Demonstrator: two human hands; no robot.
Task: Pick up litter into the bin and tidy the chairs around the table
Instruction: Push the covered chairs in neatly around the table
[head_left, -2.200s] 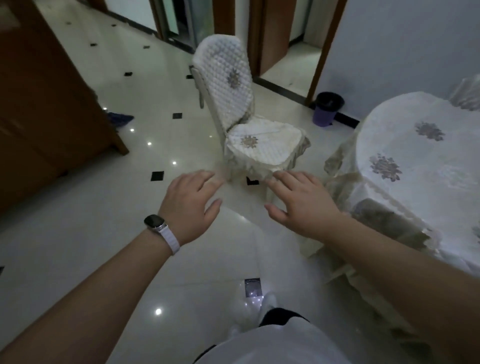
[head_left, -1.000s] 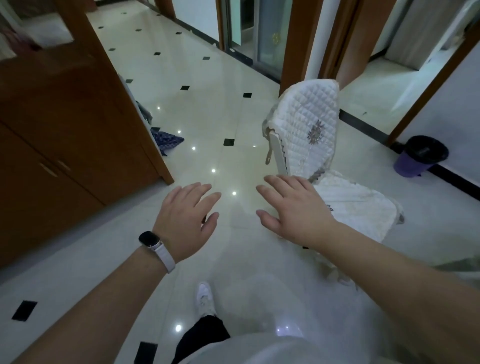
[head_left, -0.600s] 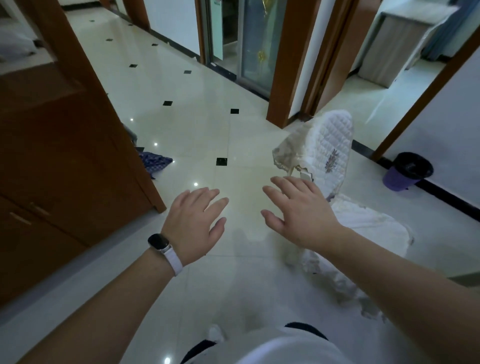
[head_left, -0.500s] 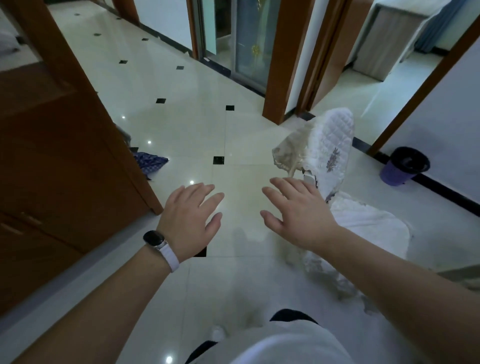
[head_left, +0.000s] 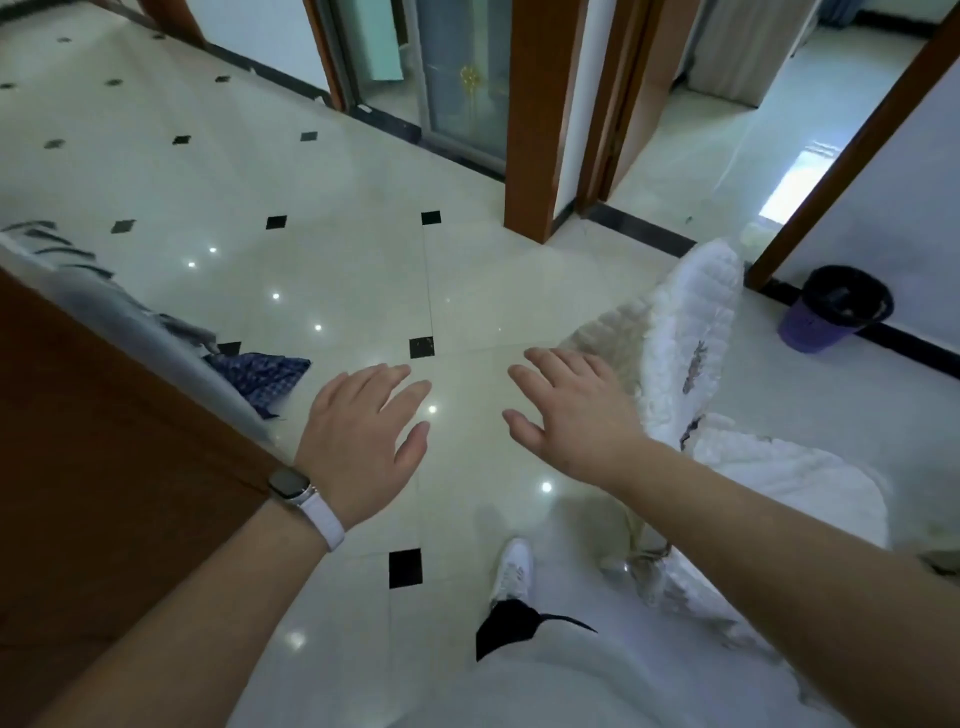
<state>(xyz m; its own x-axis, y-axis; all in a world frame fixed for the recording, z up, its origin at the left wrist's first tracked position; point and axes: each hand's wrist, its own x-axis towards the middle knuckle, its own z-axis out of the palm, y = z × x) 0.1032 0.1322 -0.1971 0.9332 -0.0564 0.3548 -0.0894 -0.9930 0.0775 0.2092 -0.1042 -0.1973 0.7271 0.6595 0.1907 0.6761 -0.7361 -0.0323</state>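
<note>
**A:** Chair and hands: how do they stand?

**B:** Both hands are released and hold nothing. The left hand is palm down over the floor, its fingers straight and slightly spread. The right hand is the same, just left of the chair's backrest. Whether it touches the fabric I cannot tell.

**A:** And the chair itself?

**B:** It is near, on the right. It has a white quilted cover, a rounded backrest with a dark flower patch, and a flat padded seat under the right forearm.

**A:** Further out?

**B:** A watch with a pale smooth strap sits on the left wrist, and a white shoe is below the hands. The floor is glossy cream tile with small black diamond insets. On the left, a crumpled blue patterned cloth lies beside a brown wooden cabinet. Far right, beyond the chair, a round purple bin with a black liner stands by the wall.
</note>
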